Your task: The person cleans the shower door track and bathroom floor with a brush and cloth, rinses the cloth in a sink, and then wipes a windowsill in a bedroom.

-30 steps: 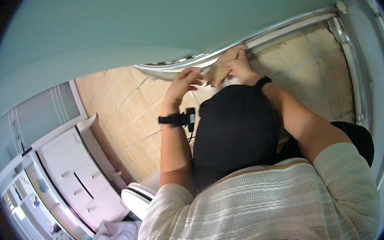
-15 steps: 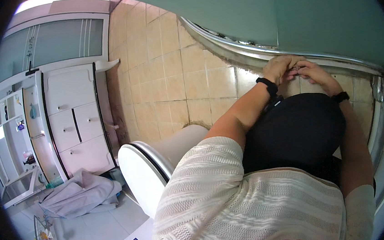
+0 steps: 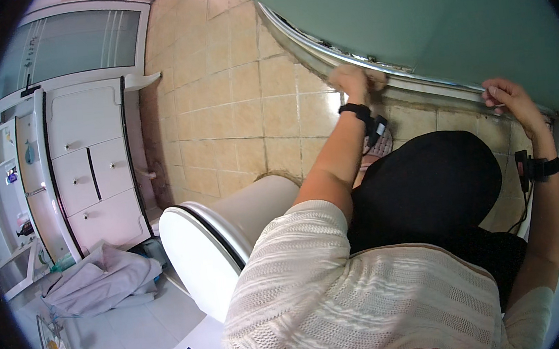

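My left hand (image 3: pixel 350 82) is at the curved chrome rail (image 3: pixel 349 57) low along the green glass shower panel (image 3: pixel 465 18). Its back faces up, and motion smears its fingers against the sill, so their grip is unclear. Farther right, my right hand (image 3: pixel 509 100) is beside the same rail, fingers curled in and thumb close to the fingertips. Whatever it may pinch is too small or hidden to make out. Each wrist wears a black strap (image 3: pixel 354 110) with a small device on it.
Beige floor tiles (image 3: pixel 235 122) run along the shower sill. A white toilet (image 3: pixel 197 255) stands to my left, with a white drawer cabinet (image 3: pixel 88 151) beyond it. Grey cloth (image 3: pixel 106 279) lies bunched near the cabinet. My dark-clad knee (image 3: pixel 433 181) is between my arms.
My hands were together at the sill and have moved apart. The left went leftward along the rail; the right went rightward. A patterned shoe now shows beside my knee.
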A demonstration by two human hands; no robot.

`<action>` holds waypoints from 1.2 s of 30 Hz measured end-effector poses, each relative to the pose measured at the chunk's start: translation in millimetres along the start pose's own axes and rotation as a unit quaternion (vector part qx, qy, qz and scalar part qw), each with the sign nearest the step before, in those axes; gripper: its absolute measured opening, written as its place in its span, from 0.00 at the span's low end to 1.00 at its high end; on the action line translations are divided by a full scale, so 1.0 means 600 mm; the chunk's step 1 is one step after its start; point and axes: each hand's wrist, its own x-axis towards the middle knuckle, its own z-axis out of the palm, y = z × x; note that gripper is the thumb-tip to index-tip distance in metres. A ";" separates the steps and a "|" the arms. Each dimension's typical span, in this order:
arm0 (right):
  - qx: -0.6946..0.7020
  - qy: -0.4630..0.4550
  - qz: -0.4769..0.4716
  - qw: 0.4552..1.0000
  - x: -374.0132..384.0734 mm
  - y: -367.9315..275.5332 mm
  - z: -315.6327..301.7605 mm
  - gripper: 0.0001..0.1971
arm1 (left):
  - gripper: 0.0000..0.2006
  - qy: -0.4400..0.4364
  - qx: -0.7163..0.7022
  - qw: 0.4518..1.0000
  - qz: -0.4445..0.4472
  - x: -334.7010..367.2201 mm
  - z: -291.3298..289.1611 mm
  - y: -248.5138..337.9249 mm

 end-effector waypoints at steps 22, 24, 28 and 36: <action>-0.098 -0.037 -0.042 0.994 -0.059 0.031 0.011 0.15 | 0.14 -0.074 0.121 0.987 -0.070 -0.091 -0.001 0.062; -0.105 -0.052 -0.073 0.990 -0.049 0.024 0.009 0.15 | 0.13 -0.103 0.135 0.983 -0.077 -0.122 0.013 0.081; -0.054 -0.044 -0.020 0.997 -0.042 0.054 -0.006 0.14 | 0.11 -0.255 0.107 0.934 -0.226 -0.173 0.044 0.134; -0.085 -0.053 -0.066 0.993 -0.021 0.075 0.004 0.13 | 0.08 -0.393 -0.133 0.831 -0.370 -0.158 -0.011 0.192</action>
